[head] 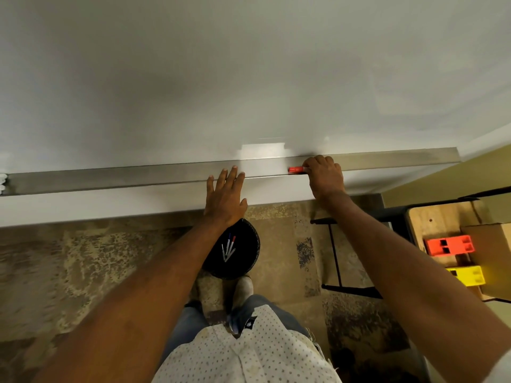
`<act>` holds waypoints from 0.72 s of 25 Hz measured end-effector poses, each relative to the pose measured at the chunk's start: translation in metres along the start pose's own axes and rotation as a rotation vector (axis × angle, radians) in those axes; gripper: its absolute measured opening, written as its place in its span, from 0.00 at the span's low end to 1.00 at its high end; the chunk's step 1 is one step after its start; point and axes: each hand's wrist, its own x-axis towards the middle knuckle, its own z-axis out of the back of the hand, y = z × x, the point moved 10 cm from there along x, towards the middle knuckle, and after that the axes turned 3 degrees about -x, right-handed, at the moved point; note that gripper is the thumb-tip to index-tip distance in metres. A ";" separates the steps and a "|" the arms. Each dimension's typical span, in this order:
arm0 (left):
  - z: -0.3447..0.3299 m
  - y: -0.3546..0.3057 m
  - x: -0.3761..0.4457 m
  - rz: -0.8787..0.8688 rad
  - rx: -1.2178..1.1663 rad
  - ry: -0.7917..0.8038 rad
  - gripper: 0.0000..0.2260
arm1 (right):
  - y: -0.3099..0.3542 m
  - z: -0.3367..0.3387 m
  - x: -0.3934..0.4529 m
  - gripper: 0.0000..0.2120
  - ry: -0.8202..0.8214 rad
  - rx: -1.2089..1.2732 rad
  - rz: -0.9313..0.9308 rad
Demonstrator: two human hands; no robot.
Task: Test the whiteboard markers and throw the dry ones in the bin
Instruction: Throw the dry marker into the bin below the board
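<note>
A blank whiteboard (249, 78) fills the upper view, with a long metal tray (110, 179) along its lower edge. My right hand (325, 175) is closed over a red-capped marker (295, 169) lying on the tray; only the red cap end shows. Flat on the tray's front edge, left of the marker, rests my left hand (225, 196) with fingers spread and nothing in it. Below on the floor stands a black round bin (253, 258) with several markers (229, 248) lying inside.
A few white marker ends (2, 183) poke in at the tray's far left. To the right stands a black-framed wooden table (439, 217) bearing a cardboard box (489, 244), an orange block (449, 246) and a yellow block (467, 275). Patterned carpet covers the floor; my shoe (243, 288) touches the bin.
</note>
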 end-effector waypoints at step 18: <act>0.059 0.018 -0.088 0.373 -1.256 -0.124 0.17 | 0.133 0.050 -0.119 0.07 0.021 0.993 -0.099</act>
